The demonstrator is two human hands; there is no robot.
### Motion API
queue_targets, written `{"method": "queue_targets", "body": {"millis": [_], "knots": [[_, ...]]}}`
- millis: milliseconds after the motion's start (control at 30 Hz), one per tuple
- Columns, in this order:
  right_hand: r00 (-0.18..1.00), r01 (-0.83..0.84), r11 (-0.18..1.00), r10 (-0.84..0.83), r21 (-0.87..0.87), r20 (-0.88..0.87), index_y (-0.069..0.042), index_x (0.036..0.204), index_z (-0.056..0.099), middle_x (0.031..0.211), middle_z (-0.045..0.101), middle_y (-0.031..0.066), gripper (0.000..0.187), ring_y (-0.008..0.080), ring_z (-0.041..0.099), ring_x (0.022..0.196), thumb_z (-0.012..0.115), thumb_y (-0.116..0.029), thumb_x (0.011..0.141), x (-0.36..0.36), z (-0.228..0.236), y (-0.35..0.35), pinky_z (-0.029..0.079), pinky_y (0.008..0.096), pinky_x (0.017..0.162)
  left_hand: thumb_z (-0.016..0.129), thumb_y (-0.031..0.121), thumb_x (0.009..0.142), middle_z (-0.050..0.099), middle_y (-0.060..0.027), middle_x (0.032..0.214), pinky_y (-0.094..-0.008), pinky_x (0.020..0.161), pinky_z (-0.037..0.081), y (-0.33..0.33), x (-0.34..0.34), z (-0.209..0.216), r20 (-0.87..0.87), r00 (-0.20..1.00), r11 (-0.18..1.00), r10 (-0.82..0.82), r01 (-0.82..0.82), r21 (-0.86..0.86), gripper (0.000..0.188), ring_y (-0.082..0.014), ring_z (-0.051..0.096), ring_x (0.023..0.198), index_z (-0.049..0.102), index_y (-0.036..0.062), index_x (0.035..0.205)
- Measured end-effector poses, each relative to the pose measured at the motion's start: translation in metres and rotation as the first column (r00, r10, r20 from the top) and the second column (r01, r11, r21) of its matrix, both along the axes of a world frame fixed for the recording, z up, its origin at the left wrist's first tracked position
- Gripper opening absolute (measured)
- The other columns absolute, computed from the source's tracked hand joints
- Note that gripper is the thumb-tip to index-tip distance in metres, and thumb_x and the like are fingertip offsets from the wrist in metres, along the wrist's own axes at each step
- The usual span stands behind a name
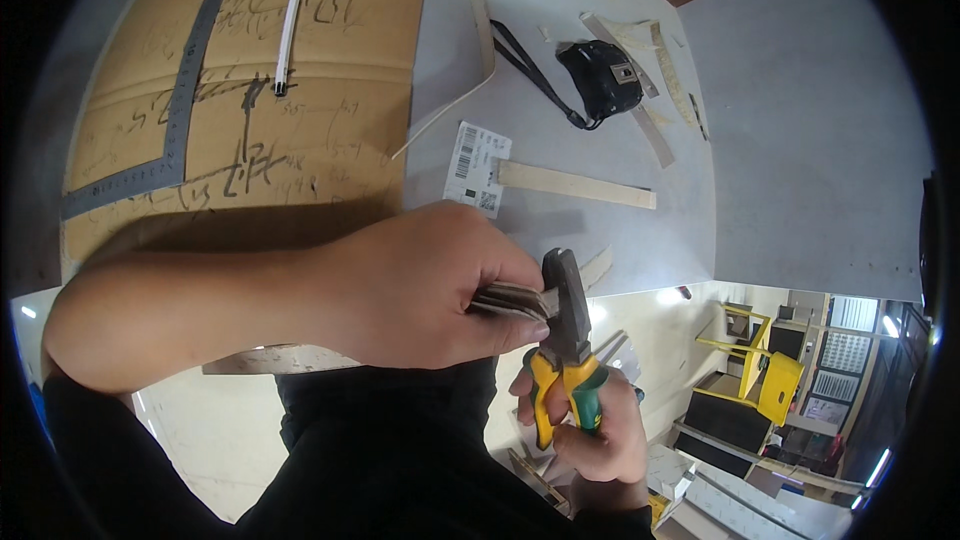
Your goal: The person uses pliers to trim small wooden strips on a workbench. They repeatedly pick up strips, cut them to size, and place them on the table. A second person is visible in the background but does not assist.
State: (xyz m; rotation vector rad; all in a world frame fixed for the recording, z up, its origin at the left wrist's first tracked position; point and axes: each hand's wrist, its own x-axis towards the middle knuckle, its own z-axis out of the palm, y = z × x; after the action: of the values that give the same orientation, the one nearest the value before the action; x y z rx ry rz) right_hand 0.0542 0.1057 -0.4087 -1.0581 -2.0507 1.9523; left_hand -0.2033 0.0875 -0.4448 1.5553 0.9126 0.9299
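My left hand is closed round a small bundle of thin, flat, greyish strips, their ends sticking out between thumb and fingers. In my right hand is a pair of pliers with yellow and green handles and dark metal jaws pointing up. The jaws meet the strips' right end; whether they bite on it I cannot tell. Both hands are at the table's near edge. Just beyond my left hand lie a white printed label and a pale flat strip overlapping it.
A cardboard sheet with handwriting covers the table's left, bearing a metal square and a white pen. A black tape measure with a wrist strap lies further back among several pale offcuts. A yellow chair stands beyond, right.
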Motion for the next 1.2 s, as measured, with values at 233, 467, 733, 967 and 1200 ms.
{"method": "queue_targets", "body": {"millis": [233,467,733,967,1200], "knots": [[0.990,-0.129,0.882,0.085,0.454,0.117,0.003,0.090,0.062,0.072,0.058,0.0116,0.029,0.0222,0.062,0.060,0.051,0.008,0.063,-0.014,0.014,0.027,0.050,0.0288,0.057,0.070,0.022,0.088,0.053,-0.0047,0.056,-0.0274,0.048,0.036,-0.002,-0.003,0.005,0.016,0.982,0.973,0.189,-0.190,0.129,0.023,-0.0107,0.046,0.048,0.063,0.0001,0.084],[0.958,-0.267,0.720,0.127,0.640,0.257,0.003,0.080,0.057,0.074,0.057,0.0201,0.015,0.0421,0.058,0.064,0.054,0.006,0.065,-0.037,0.028,0.067,0.048,0.0412,0.058,0.067,0.019,0.091,0.056,-0.0011,0.056,-0.0232,0.047,0.037,0.008,-0.007,0.015,0.093,0.940,0.924,0.329,-0.300,-0.237,0.020,-0.0064,0.047,0.047,0.063,0.0001,0.084],[0.969,-0.208,0.669,0.044,0.713,0.242,0.002,0.083,0.059,0.077,0.061,0.0184,0.014,0.0366,0.062,0.071,0.052,0.007,0.071,-0.031,0.016,0.096,0.048,0.0376,0.067,0.061,0.020,0.095,0.061,-0.0065,0.075,-0.0235,0.049,0.042,0.010,-0.006,0.002,0.370,0.809,0.887,0.457,-0.385,-0.255,0.021,-0.0085,0.051,0.054,0.060,-0.0004,0.096],[0.926,-0.361,0.323,0.011,0.875,0.378,0.003,0.099,0.063,0.108,0.054,0.0166,0.032,0.0339,0.055,0.099,0.057,0.005,0.068,-0.022,0.027,0.123,0.047,0.0394,0.087,0.060,0.020,0.094,0.059,-0.0048,0.070,-0.0230,0.053,0.042,0.015,-0.014,0.005,0.492,0.659,0.822,0.569,-0.445,-0.356,0.018,-0.0102,0.053,0.058,0.061,0.0024,0.091],[0.824,-0.561,0.138,0.003,0.816,0.566,0.000,0.093,0.067,0.112,0.057,0.0123,0.029,0.0294,0.054,0.105,0.060,0.000,0.065,0.007,0.043,0.142,0.045,0.0386,0.092,0.053,0.029,0.097,0.046,-0.0017,0.067,-0.0259,0.051,0.028,0.013,-0.016,0.015,0.492,0.618,0.790,0.613,-0.495,-0.362,0.031,-0.0107,0.037,0.056,0.053,0.0059,0.076]]}}
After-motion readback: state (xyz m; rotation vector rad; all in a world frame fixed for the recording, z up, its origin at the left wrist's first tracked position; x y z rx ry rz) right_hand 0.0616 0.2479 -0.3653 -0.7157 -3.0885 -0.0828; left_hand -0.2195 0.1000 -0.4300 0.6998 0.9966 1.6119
